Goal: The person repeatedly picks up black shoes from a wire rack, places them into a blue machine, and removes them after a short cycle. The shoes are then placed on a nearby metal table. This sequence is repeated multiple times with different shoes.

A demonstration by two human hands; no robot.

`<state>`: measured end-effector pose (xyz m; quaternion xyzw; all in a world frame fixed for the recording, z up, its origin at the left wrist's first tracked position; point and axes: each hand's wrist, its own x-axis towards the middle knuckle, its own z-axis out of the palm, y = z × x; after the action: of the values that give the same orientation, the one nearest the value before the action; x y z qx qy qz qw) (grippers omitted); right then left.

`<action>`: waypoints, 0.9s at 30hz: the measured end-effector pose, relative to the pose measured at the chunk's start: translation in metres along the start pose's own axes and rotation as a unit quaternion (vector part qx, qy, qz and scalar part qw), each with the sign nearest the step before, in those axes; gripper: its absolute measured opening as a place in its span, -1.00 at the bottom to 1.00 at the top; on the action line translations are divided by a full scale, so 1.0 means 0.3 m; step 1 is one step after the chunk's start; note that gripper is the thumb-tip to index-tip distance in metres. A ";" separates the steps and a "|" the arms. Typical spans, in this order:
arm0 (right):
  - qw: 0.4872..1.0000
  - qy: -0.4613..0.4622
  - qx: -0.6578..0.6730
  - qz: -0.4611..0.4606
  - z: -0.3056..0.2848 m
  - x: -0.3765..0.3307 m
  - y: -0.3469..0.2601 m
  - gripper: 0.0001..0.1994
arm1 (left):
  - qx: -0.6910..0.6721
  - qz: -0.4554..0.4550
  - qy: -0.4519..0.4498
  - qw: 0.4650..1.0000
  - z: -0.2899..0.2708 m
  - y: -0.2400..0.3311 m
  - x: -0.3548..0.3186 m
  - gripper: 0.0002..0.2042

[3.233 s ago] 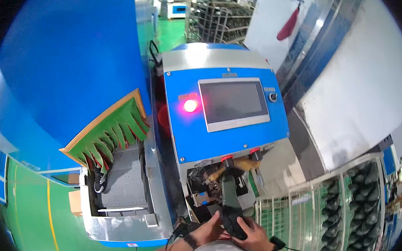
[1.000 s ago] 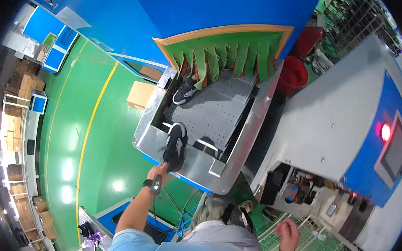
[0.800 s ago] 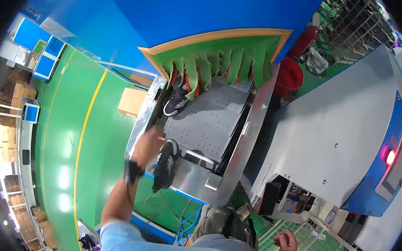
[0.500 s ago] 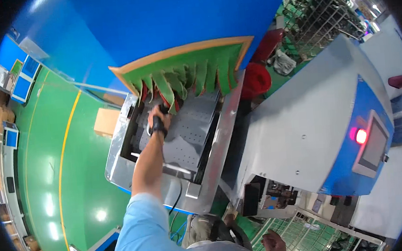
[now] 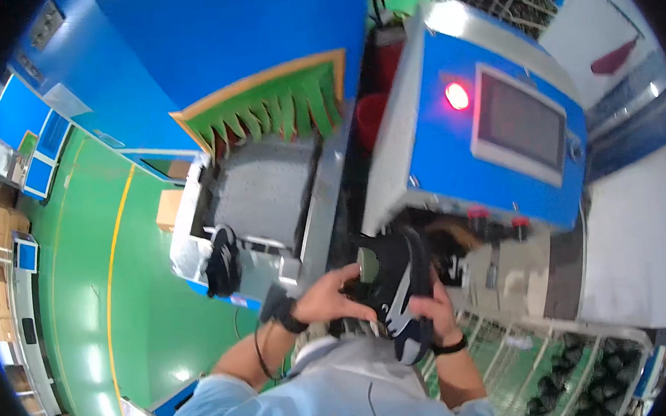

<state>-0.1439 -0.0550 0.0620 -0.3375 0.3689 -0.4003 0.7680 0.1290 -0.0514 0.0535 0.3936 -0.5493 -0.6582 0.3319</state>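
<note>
A black shoe (image 5: 398, 277) with white and grey side markings is held in front of my body, below the blue control box. My right hand (image 5: 436, 309) grips its right side near the lower end, thumb lying over it. From the left, my left hand (image 5: 334, 295) reaches in with fingers and thumb curved about the shoe's left edge; the exact contact is partly hidden. An olive-coloured patch (image 5: 368, 265) shows at the shoe's upper left. Another black shoe (image 5: 224, 261) rests on the near end of the conveyor machine (image 5: 259, 189), apart from both hands.
Green strip flaps (image 5: 271, 111) hang over the conveyor's far end on a blue housing. A control box (image 5: 433, 134) with a screen and lit red lamp stands close at right. Wire racks (image 5: 508, 343) holding dark items are lower right. A carton (image 5: 169, 210) sits left of the conveyor.
My left hand has come back from the conveyor by the flaps to my body. Both hands are now at a black shoe, and another shows on the conveyor's near end. The view has swung right.
</note>
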 end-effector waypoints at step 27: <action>0.622 0.239 -0.744 -0.038 -0.255 -0.024 0.004 -0.02 | -0.192 -0.264 0.135 0.936 0.401 -0.420 0.142 -0.89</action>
<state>-0.2104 -0.0654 0.0248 -0.6999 0.6984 -0.0844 0.1232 0.0021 -0.0108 -0.0667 0.5384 -0.2390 -0.7556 0.2866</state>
